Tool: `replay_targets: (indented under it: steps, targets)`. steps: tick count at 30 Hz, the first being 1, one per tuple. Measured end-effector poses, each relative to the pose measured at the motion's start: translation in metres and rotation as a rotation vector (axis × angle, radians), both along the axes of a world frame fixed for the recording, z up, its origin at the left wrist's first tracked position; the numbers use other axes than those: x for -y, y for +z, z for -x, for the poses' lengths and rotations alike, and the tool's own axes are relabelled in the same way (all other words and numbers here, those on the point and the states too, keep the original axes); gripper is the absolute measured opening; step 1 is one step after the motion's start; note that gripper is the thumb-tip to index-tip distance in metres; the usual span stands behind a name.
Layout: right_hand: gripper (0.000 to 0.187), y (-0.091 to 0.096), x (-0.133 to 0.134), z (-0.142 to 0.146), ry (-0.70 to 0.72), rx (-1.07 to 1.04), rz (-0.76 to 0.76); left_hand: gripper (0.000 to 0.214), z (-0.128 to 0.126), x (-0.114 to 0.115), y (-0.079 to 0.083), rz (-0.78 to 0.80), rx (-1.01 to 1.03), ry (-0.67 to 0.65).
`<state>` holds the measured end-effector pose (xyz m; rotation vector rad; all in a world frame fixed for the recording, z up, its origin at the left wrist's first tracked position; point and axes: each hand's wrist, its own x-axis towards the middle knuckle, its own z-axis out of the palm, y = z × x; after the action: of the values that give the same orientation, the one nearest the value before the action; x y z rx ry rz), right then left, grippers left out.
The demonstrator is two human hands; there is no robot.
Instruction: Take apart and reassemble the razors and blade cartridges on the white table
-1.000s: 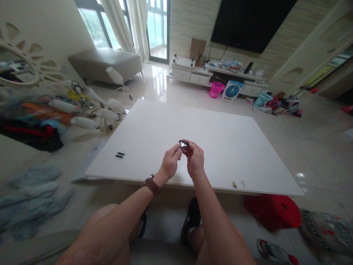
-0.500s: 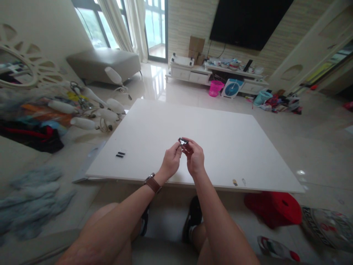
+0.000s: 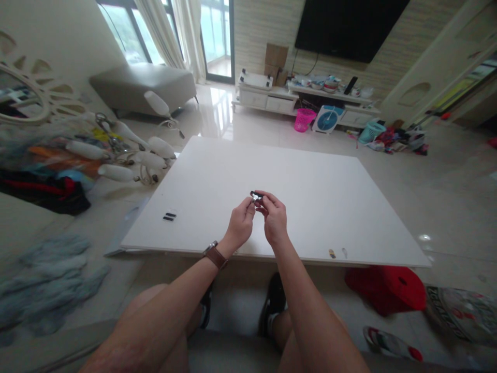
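Above the white board (image 3: 217,171), both hands meet at a small black-and-silver piece (image 3: 256,196), too small for me to name its kind. My left hand (image 3: 240,224), with a brown-strapped watch (image 3: 215,255) at the wrist, pinches its silver lower end. Thumb and fingers of my right hand (image 3: 275,220) are closed on its dark right side, partly hiding it. Two short black strips (image 3: 169,216) in what looks like clear packaging lie on the board to the left. A small yellowish-and-dark item (image 3: 332,253) and a small clear item (image 3: 344,253) lie near its front edge at the right.
A lamp with several white shades (image 3: 149,160) stands close to the board's left edge. Right of my legs are a red stool-like object (image 3: 388,290) and a printed bag (image 3: 462,313). Grey-blue cloth (image 3: 54,285) lies on the floor at left. A pink basket (image 3: 304,120) stands beyond.
The black-and-silver piece has turned slightly between my fingers, with its black bar now showing more plainly on top. Both hands keep nearly the same place; the camera view has shifted a little.
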<state>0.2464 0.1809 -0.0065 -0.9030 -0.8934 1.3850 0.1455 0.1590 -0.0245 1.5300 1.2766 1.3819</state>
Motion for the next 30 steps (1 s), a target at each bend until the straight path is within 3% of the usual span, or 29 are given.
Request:
replay_targets:
  steps: [30]
  targets:
    - [0.019, 0.010, 0.006, 0.002, 0.033, 0.108, -0.171, 0.025, 0.000, 0.006, 0.004, -0.077, 0.039, 0.039]
